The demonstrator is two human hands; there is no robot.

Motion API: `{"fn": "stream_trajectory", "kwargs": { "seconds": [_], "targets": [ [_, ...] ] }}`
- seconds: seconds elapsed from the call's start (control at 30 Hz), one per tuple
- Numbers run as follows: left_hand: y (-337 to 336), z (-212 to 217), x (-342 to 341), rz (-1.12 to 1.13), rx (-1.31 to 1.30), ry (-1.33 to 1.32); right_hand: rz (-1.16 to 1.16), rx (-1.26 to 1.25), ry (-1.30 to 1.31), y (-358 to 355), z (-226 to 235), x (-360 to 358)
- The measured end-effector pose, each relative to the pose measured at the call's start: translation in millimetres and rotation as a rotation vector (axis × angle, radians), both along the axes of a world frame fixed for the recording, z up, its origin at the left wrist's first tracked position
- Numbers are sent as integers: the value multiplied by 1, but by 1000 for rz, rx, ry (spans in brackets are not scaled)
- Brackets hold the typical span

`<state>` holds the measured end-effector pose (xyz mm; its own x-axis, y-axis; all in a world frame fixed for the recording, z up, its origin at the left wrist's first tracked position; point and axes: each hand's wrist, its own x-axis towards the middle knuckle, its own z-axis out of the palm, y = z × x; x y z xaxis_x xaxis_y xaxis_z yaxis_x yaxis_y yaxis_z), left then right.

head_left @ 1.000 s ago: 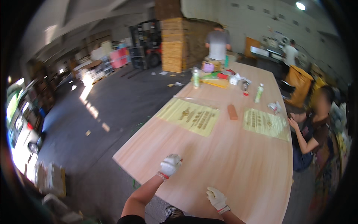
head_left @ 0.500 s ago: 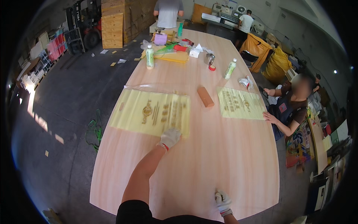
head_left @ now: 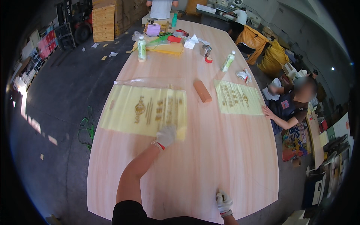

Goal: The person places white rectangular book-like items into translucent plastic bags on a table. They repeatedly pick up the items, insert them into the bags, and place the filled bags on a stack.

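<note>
My left hand, in a white glove with a red-edged cuff, lies on the lower right part of a pale yellow plastic bag. Its slightly blurred fingers are stretched out on the bag. Brown print and an oval handle hole show on this flat bag, and a clear film runs along its far edge. Near the front edge of the table, my gloved right hand is curled closed; what it holds, if anything, is mostly hidden. A brick-shaped orange-brown block rests right of the bag.
At the right, a co-worker's hand touches a second printed yellow bag. Two bottles, a metal cup, red tape and yellow sheets stand or lie farther back on the wooden table.
The whole view has shifted, so the table items appear higher and farther left. My left hand stays near the bag's lower right corner. The co-worker's far hand has moved; my right hand keeps its place.
</note>
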<state>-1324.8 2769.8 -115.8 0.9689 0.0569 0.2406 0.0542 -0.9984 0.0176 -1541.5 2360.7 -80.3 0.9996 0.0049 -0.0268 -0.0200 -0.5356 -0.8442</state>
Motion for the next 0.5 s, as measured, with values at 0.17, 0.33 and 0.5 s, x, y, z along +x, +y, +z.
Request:
{"fn": "stream_trajectory", "kwargs": {
  "seconds": [0.17,0.33,0.5],
  "targets": [
    [70,40,46,172,291,-487,3,-7,-67,-3,-4,1],
    [141,249,56,323,-431,-709,19,1,-172,4,-5,6],
    [128,401,-10,423,-430,-952,50,-44,-224,5,3,6]
  ]
}}
